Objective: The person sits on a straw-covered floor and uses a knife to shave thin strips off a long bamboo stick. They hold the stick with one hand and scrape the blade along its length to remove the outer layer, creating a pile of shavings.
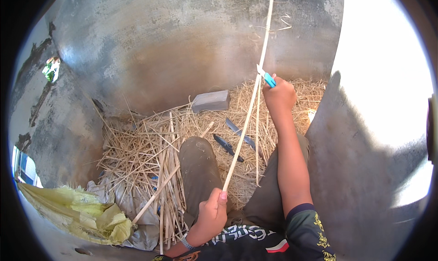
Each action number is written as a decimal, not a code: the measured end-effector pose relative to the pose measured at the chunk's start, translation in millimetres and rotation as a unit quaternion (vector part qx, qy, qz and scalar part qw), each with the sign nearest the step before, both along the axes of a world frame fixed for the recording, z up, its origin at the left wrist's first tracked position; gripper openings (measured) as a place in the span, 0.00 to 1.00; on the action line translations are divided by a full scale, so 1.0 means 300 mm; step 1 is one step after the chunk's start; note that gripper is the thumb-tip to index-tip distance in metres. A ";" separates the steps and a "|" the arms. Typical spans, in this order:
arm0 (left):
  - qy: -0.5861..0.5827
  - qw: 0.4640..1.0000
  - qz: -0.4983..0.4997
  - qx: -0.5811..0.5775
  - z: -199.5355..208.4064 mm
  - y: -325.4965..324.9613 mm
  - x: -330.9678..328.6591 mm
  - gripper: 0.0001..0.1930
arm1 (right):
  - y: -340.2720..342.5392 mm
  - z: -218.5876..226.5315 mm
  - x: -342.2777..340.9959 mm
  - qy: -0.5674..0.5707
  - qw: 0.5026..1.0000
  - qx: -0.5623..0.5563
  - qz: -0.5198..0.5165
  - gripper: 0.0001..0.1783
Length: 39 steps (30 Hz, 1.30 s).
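My left hand (pixel 212 214) is closed round the lower end of a long, pale bamboo strip (pixel 247 124), which slants up and away past the top of the view. Higher up, my right hand (pixel 279 96) grips a small knife (pixel 268 78) with a bright blue handle. Its light-coloured blade meets the strip. From near the blade a thin sliver (pixel 257 142) hangs down toward my right thigh. Between my knees lie a black-handled knife (pixel 224 145) and a long dark blade (pixel 239 130), both on the shavings.
Shavings (pixel 296 96) cover the floor around me. A grey block (pixel 211 101) rests near the far wall (pixel 182 46). Cut strips (pixel 150 147) are heaped at the left, beside a torn yellow-green sack (pixel 77 213). On the right stands a grey wall (pixel 356 183), partly sunlit.
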<state>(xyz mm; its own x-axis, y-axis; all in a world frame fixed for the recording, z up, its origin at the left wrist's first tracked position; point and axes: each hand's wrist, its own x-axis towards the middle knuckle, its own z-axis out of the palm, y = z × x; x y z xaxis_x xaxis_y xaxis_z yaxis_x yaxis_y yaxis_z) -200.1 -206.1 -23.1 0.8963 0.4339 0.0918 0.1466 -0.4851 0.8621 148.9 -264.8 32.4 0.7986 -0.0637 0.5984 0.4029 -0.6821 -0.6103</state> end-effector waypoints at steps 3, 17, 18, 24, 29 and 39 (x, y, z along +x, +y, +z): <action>0.012 1.000 -0.011 -0.017 -0.016 0.019 -0.006 0.15 | -0.021 0.013 -0.006 0.005 1.000 -0.019 -0.018 0.10; 0.113 0.989 -0.087 -0.029 -0.156 0.214 -0.280 0.16 | -0.128 -0.122 0.097 0.027 0.997 -0.064 -0.041 0.09; 0.119 0.988 -0.088 -0.046 -0.167 0.231 -0.294 0.16 | -0.135 -0.142 0.120 0.182 0.977 -0.010 0.109 0.09; 0.150 0.972 -0.084 -0.163 -0.244 0.273 -0.328 0.20 | -0.091 -0.156 0.059 0.402 0.825 0.107 0.384 0.19; 0.135 0.973 -0.038 -0.183 -0.291 0.257 -0.326 0.18 | -0.032 -0.221 -0.075 0.137 0.938 -0.238 0.211 0.11; 0.092 0.986 0.046 -0.128 -0.241 0.207 -0.290 0.15 | 0.057 -0.294 -0.245 0.027 0.935 -0.271 0.229 0.11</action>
<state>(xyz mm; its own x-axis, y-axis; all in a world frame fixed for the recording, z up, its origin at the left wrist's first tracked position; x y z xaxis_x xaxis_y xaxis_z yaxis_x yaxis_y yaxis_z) -287.1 -143.9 -95.4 0.8435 0.5017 -0.1920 0.3455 -0.2330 0.9090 75.3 -247.6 -55.7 0.6987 0.5919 0.4017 0.7061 -0.6610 -0.2541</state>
